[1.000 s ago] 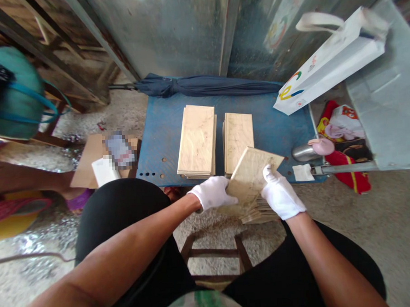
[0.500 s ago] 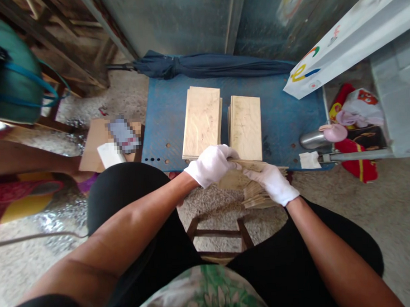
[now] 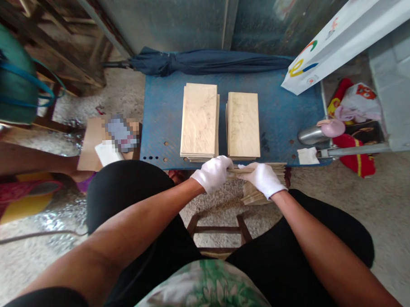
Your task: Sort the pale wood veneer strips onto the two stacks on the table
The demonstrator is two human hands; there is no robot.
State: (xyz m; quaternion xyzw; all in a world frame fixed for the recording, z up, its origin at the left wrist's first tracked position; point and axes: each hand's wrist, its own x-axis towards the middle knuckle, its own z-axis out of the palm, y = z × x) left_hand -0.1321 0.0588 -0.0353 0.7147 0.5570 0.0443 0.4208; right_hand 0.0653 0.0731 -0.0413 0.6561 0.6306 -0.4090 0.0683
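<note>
Both my hands wear white gloves and meet over the front edge of the blue table. My left hand point(image 3: 213, 174) is closed on the left end of a thin wooden board point(image 3: 239, 171), seen almost edge-on. My right hand point(image 3: 263, 179) grips the same board from the right, fingers partly hidden. Beneath and beside my right hand is a stack of similar boards point(image 3: 255, 195), fanned unevenly at the table's edge. Beyond my hands, two piles of pale boards lie flat: a left pile point(image 3: 199, 120) and a narrower right pile point(image 3: 243, 124).
A folded dark umbrella point(image 3: 208, 62) lies along the back of the blue table point(image 3: 278, 109). At right are a white paper bag point(image 3: 336, 39), a metal cup point(image 3: 311, 134) and a metal bar point(image 3: 357, 150). A wooden stool point(image 3: 217, 230) stands between my knees. Another person's leg point(image 3: 31, 156) is at left.
The board between my hands has turned from slightly tilted to nearly edge-on. My left hand has moved slightly down and right; the view has shifted a little.
</note>
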